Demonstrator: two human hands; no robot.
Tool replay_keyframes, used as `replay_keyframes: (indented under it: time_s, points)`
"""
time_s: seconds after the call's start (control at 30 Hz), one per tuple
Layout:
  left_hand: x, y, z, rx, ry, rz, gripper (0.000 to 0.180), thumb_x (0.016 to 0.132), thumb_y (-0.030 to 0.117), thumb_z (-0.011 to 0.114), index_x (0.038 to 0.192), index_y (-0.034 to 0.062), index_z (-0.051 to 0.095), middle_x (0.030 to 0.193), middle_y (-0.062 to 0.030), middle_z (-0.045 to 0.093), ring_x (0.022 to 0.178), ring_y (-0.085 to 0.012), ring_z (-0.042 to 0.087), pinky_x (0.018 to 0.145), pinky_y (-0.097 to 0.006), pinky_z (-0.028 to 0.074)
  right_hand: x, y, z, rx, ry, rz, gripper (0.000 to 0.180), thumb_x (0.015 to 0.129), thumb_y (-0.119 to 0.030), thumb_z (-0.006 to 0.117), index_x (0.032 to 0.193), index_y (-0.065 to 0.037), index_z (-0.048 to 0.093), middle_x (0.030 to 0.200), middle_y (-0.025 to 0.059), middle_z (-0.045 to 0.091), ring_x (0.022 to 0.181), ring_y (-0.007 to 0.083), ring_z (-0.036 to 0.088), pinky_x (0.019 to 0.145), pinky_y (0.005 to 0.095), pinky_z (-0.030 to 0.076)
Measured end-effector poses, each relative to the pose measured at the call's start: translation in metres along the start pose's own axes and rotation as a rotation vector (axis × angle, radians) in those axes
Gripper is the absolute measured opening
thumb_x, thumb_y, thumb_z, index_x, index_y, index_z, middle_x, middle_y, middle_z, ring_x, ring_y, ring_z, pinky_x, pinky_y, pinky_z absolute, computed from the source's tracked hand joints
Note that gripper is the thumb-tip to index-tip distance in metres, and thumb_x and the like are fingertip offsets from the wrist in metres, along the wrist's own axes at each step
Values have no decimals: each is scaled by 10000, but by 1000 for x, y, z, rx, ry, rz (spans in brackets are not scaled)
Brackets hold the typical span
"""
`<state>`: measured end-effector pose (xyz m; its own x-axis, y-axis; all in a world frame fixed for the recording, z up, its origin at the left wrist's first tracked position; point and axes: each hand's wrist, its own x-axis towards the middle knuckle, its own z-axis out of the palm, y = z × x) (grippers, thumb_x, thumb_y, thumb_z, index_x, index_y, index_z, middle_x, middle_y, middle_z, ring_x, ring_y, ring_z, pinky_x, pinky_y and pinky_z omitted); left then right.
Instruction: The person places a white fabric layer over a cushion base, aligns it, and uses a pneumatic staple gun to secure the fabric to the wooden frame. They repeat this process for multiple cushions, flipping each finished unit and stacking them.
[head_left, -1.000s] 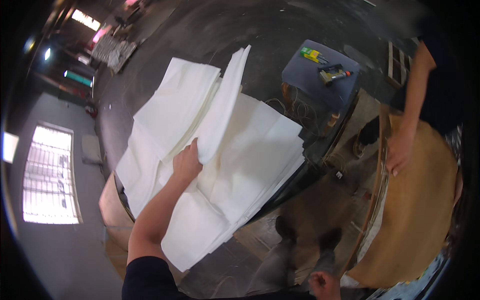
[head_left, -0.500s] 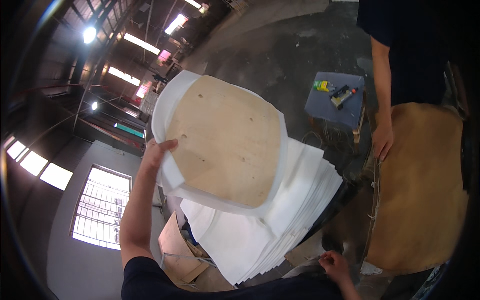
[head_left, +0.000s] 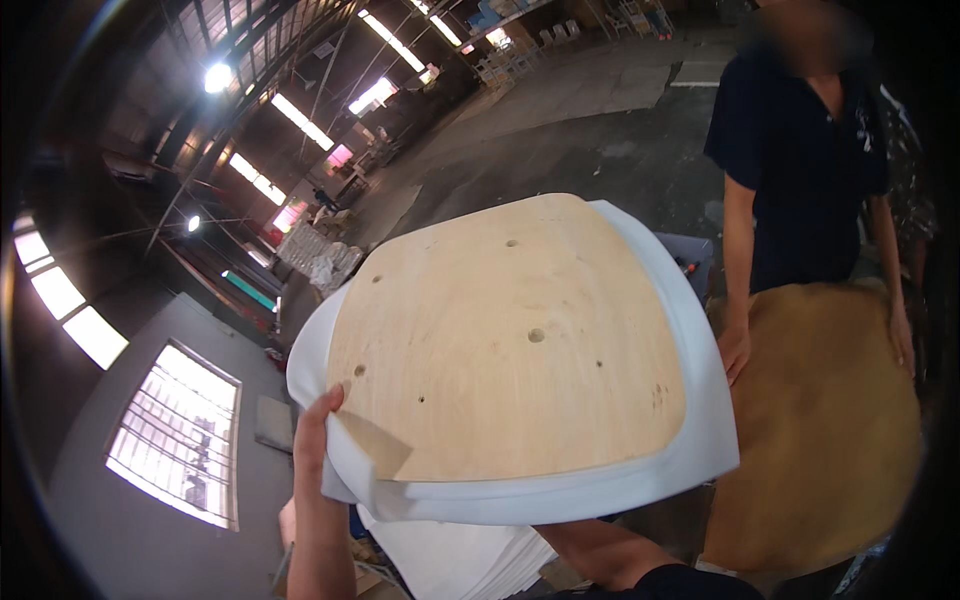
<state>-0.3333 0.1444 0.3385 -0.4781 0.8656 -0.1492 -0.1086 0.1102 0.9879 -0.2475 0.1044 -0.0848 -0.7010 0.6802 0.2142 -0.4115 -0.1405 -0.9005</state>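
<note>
A rounded, light plywood panel point(head_left: 490, 400) with several small holes fills the middle of the view, raised and tilted towards me. White soft padding point(head_left: 708, 420) lies behind it and sticks out past its edges. My left hand point(head_left: 318, 430) is closed on the panel's left edge, thumb on the wood and fingers hidden behind the padding. My right forearm point(head_left: 610, 552) reaches in under the lower edge; the right hand itself is hidden behind the panel. Below is a stack of white sheets point(head_left: 455, 560), mostly covered.
At the right a co-worker stands with hands at a brown-covered surface point(head_left: 820, 430). A blue-grey stool top point(head_left: 690, 255) shows partly behind the padding. A barred window point(head_left: 180, 430) is in the left wall; stacked goods point(head_left: 318, 255) stand farther back.
The panel has come closer and turned, now covering most of the white stack and the stool. My right arm has moved from the lower right to beneath the panel. The view has tilted up.
</note>
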Motion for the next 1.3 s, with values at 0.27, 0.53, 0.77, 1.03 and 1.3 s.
replay_keyframes:
  time_s: [0.27,0.53,0.77,1.03,1.3]
  points:
    - [-13,-101,28,-361,-100,187,621,1087,271,624,1606,-40,487,1527,-219,652,1338,-351,680,1151,-443,549,-20,-251,12,402,562,-368,443,1006,-141,830,1391,17,678,1290,92,743,1230,223,679,1067,398,545]
    - [-114,-118,79,-621,-98,-49,674,1067,259,684,1647,9,448,1524,-177,636,1344,-333,670,1120,-448,575,-114,-369,-20,596,722,-69,532,903,-9,777,1412,58,635,1248,151,746,1172,274,731,1052,442,596]
    - [-183,-154,136,-626,-230,-142,660,1079,271,674,1645,13,455,1527,-174,638,1343,-328,672,1113,-446,579,-269,-419,-63,642,591,-96,670,884,-136,722,1492,99,564,1331,214,728,1225,332,718,1092,486,582]
    - [-265,-211,241,-590,-365,-129,645,1092,285,662,1644,17,463,1532,-170,639,1341,-323,674,1105,-445,584,-447,-426,-172,587,585,34,539,855,-157,726,1334,87,690,1186,198,790,1049,294,787,1002,427,633]
    - [-295,-239,301,-568,-472,-103,630,1105,298,650,1642,21,471,1536,-166,641,1339,-318,677,1097,-443,588,-568,-462,-275,529,644,99,504,829,-113,715,1285,102,726,1195,220,806,1033,313,808,1006,426,646]
